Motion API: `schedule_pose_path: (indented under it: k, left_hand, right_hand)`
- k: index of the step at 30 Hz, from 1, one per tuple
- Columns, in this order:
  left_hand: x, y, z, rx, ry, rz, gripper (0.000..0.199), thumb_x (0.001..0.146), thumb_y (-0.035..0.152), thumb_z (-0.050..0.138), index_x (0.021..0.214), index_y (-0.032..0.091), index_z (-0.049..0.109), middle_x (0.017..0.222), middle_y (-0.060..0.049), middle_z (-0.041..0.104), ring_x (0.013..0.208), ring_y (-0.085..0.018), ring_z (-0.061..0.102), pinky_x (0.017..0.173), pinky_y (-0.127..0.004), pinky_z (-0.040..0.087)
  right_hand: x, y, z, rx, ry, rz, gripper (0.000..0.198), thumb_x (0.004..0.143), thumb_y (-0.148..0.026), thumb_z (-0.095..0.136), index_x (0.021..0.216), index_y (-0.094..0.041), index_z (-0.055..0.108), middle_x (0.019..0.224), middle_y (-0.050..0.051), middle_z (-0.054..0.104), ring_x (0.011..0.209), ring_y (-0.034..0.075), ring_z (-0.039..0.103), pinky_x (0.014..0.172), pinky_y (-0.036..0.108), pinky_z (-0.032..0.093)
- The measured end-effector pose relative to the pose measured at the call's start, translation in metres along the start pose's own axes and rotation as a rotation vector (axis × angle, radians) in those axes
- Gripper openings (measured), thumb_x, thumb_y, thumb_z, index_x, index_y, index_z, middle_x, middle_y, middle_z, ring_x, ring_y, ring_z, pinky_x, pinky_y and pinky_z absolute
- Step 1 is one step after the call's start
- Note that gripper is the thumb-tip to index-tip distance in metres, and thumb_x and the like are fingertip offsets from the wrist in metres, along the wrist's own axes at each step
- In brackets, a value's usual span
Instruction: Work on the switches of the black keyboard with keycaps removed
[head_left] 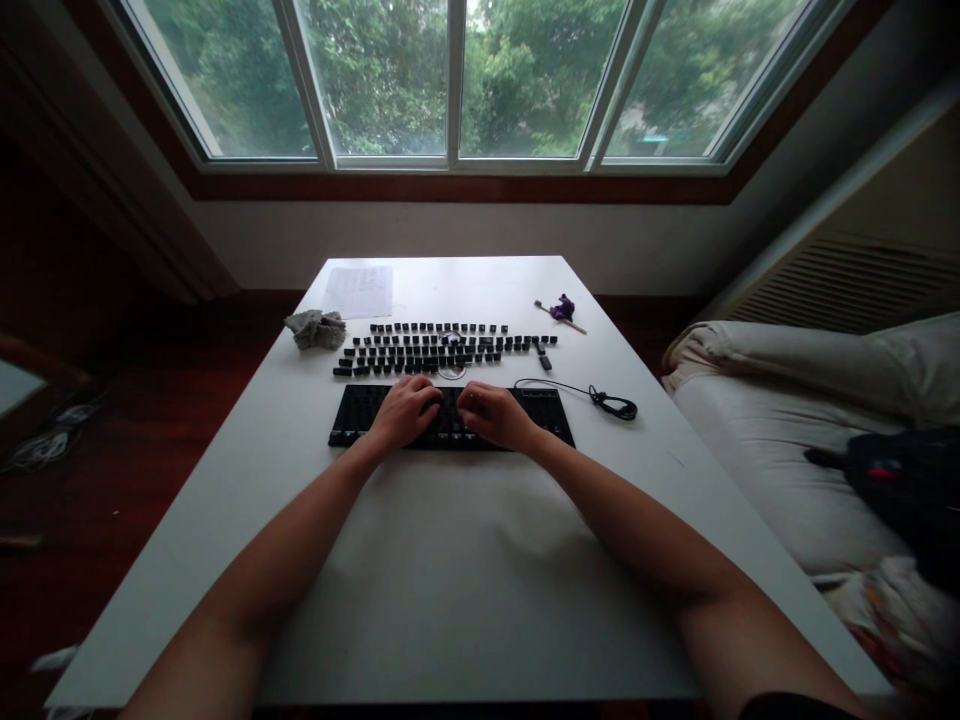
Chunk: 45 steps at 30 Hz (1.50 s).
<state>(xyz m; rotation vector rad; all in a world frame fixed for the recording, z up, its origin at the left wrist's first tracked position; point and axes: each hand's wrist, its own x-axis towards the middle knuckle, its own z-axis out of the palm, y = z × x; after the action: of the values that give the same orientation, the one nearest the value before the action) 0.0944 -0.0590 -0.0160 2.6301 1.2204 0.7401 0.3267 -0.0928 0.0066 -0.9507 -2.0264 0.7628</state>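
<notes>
A black keyboard [349,412] lies across the white table, with most of its keycaps off and a row of caps along its near edge. My left hand [403,410] rests on its left-middle part, fingers stretched out and thumb apart. Just right of it, my right hand [496,412] is over the keyboard's middle with fingers curled together in a pinch; whatever is between the fingertips is too small to make out. Beyond the keyboard, loose black keycaps [420,353] stand in several rows. A coiled black cable [615,406] runs from the keyboard to the right.
A grey cloth [315,329] and a printed paper sheet [360,291] lie at the table's back left. Toward the back right are a brush [574,325] and a crumpled purple cloth [562,307]. A bed [750,470] with a dark bag [907,480] stands right of the table.
</notes>
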Motion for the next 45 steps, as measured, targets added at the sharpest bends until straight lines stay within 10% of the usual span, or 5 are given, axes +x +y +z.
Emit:
schedule_pose_path:
  k: [7,27,45]
  left_hand:
    - [-0.001,-0.001,0.000,0.001,0.008,-0.002,0.020,0.092,0.027,0.060,0.108,0.023,0.070,0.112,-0.007,0.064,0.107,-0.025,0.055,0.098,-0.043,0.047]
    - [0.001,-0.002,0.002,-0.516,0.025,-0.053,0.032,0.087,0.026,0.069,0.119,0.022,0.067,0.109,-0.006,0.072,0.098,-0.020,0.067,0.088,-0.034,0.052]
    - [0.001,0.009,0.000,-0.212,-0.069,0.154,0.028,0.091,0.018,0.062,0.115,0.027,0.071,0.114,-0.005,0.071,0.107,-0.023,0.058,0.100,-0.041,0.047]
  right_hand:
    - [-0.004,0.030,0.002,0.427,0.205,0.302,0.021,0.085,-0.041,0.063,0.084,-0.021,0.057,0.067,-0.001,0.062,0.055,0.016,0.062,0.051,0.027,0.048]
    - [0.006,0.029,0.008,0.556,0.316,0.293,0.034,0.083,-0.052,0.070,0.095,-0.021,0.062,0.082,0.001,0.067,0.072,0.020,0.073,0.066,0.032,0.060]
    - [0.010,0.043,0.006,0.609,0.285,0.427,0.034,0.080,-0.048,0.073,0.090,-0.018,0.059,0.070,-0.001,0.067,0.055,0.015,0.066,0.050,0.025,0.052]
